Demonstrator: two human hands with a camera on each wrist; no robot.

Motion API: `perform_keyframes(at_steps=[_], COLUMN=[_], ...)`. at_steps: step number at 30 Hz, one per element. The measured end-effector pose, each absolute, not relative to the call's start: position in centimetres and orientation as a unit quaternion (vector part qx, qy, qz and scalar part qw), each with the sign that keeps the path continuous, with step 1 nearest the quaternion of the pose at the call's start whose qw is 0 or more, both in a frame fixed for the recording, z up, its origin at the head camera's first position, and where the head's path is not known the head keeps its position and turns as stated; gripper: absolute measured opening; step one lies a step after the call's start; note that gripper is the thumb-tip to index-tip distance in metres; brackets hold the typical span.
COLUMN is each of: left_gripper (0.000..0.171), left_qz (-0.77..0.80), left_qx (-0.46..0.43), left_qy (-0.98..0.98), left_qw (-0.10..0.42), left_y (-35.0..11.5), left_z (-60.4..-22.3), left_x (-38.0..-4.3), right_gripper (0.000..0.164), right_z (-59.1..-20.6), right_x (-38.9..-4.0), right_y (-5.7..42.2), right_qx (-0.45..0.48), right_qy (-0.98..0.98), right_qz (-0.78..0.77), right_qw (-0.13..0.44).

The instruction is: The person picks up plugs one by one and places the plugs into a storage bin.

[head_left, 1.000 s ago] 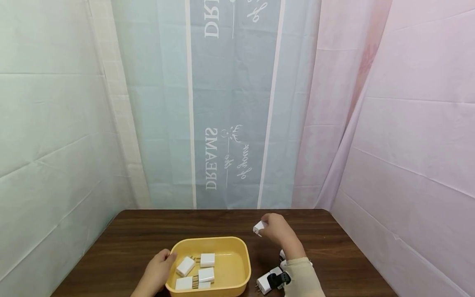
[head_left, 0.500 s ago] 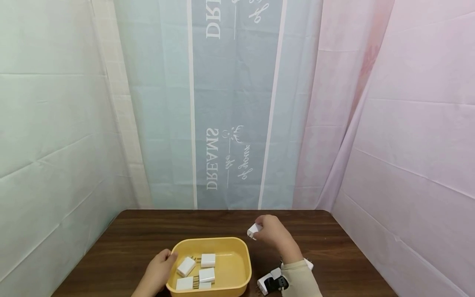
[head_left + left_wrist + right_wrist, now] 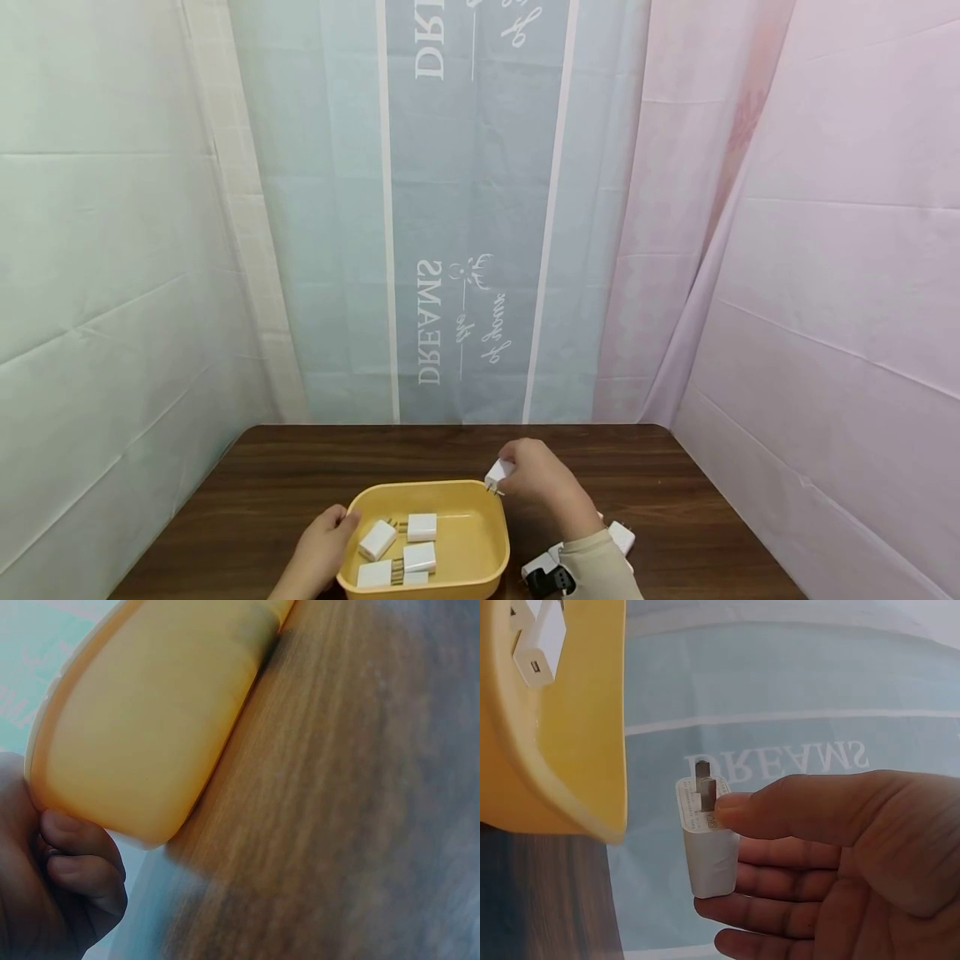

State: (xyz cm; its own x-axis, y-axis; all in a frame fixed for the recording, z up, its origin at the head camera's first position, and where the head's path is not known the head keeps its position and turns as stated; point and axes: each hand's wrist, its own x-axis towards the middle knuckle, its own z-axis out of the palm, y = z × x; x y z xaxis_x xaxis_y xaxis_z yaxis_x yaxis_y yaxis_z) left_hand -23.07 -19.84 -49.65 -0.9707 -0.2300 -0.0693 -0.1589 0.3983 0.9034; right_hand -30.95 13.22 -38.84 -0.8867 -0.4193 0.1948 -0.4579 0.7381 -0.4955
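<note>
L hand point(image 3: 321, 546) grips yellow tub point(image 3: 467, 546) at L end, R hand point(image 3: 543, 482), apart, pinches white plug point(image 3: 711, 862) nr tub's far R corner, w/ 5 plugs point(image 3: 422, 527) inside & more plugs point(image 3: 621, 537) R of tub.

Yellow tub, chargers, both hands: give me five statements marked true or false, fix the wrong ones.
1. The left hand grips the edge of the yellow tub. True.
2. The right hand holds a black charger. False: it pinches a white charger.
3. Two prongs of the held charger show in the right wrist view. True.
4. The black plug lies inside the tub. False: it is outside, right of the tub.
5. Several white chargers lie in the tub. True.
</note>
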Motion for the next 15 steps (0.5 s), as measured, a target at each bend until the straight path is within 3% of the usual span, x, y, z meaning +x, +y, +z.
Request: perform_keyframes(at_steps=[15], left_gripper=[0.031], left_qz=[-0.540], left_qx=[0.114], left_qy=[-0.833], left_qw=[0.032], left_y=[-19.9], left_z=[-49.8], left_x=[-23.1], right_gripper=[0.034], right_z=[-39.2], right_x=[-30.4], right_y=[12.1], right_qx=[0.277], right_qy=[-0.926], right_qz=[0.257], right_qw=[0.017])
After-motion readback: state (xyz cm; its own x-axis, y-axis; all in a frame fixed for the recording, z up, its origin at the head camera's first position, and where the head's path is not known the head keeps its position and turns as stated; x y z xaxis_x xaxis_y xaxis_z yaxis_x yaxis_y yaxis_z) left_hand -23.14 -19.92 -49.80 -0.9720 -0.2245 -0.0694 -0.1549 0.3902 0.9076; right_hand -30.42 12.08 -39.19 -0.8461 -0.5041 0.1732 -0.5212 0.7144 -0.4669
